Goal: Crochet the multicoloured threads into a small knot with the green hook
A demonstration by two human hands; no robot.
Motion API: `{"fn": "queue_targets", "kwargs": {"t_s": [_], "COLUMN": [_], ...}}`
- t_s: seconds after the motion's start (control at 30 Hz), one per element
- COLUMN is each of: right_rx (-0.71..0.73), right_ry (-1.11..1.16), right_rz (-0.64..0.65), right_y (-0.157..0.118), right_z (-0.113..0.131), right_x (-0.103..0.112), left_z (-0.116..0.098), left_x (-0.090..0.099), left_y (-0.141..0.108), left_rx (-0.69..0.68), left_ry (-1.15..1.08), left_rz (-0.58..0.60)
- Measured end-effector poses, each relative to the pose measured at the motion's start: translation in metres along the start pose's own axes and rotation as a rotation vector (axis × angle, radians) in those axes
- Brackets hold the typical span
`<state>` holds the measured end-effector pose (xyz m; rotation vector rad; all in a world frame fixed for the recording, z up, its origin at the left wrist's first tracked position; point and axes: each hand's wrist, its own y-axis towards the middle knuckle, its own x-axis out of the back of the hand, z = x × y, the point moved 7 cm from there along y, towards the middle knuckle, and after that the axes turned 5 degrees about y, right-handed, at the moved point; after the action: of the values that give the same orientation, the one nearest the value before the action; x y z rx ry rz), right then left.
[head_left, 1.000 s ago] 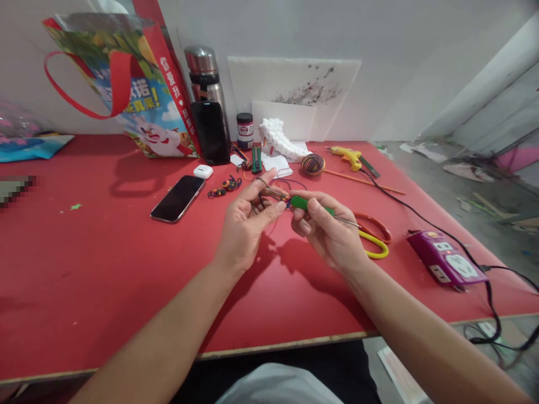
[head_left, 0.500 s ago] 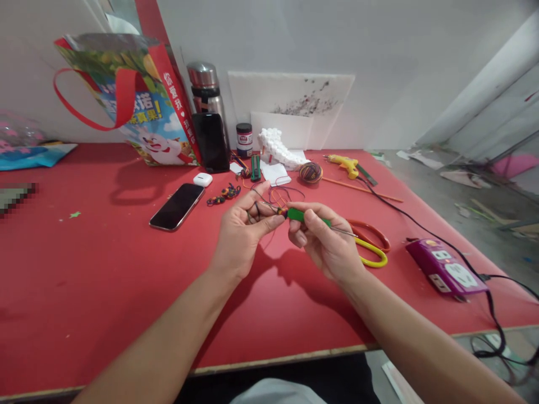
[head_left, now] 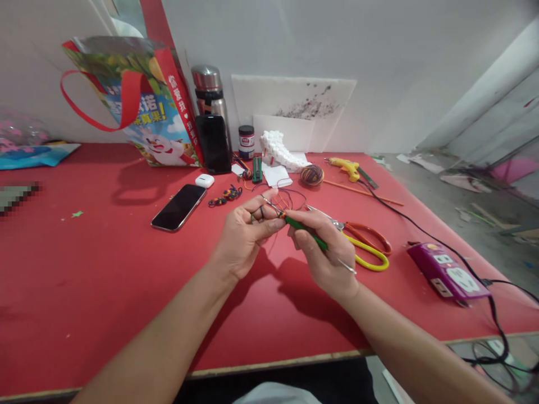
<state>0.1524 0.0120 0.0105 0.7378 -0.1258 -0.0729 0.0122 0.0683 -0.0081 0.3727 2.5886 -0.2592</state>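
My right hand (head_left: 326,247) is closed around a green-handled crochet hook (head_left: 306,231), whose metal rear end sticks out past the palm. With its thumb and fingertips my left hand (head_left: 248,230) pinches a small piece of multicoloured crochet work (head_left: 282,214), and dark yarn loops around its fingers. The hook's front tip meets the work at the left fingertips; the stitch itself is too small to make out. Loose strands run back toward a multicoloured yarn ball (head_left: 312,175). Just right of my right hand lie scissors (head_left: 373,261) with orange and yellow handles.
A black phone (head_left: 179,207), white earbud case (head_left: 204,180) and finished-looking yarn braid (head_left: 226,196) lie left of my hands. Behind stand a shopping bag (head_left: 168,132), steel flask (head_left: 209,84) and jar (head_left: 246,141). To the right are a yellow glue gun (head_left: 346,168) and purple box (head_left: 446,271) with cables.
My right hand has tipped the crochet hook, so its rear end points lower and the grip covers more of it. More of the scissors shows. My left hand stays nearly in place.
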Motion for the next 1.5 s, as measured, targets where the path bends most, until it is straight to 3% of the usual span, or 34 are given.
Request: {"fn": "queue_targets", "kwargs": {"t_s": [0.13,0.4,0.83,1.5], "right_rx": [-0.159,-0.251,-0.274,-0.356], "right_ry": [0.197,0.286,0.208,0.374], "right_rz": [-0.006,0.002,0.020,0.043], "right_y": [0.001,0.001,0.010,0.018], "right_z": [-0.014,-0.024,-0.014,-0.019], "right_x": [0.006,0.019,0.039,0.051], "left_z": [-0.007,-0.016,-0.020,-0.013], "left_x": [0.005,0.009,0.008,0.000], "left_y": [0.001,0.002,0.003,-0.001], "left_rx": [0.005,-0.070,-0.115,-0.067], "left_ry": [0.050,0.145,0.281,0.354], "left_rz": [-0.002,-0.012,0.013,0.143]}}
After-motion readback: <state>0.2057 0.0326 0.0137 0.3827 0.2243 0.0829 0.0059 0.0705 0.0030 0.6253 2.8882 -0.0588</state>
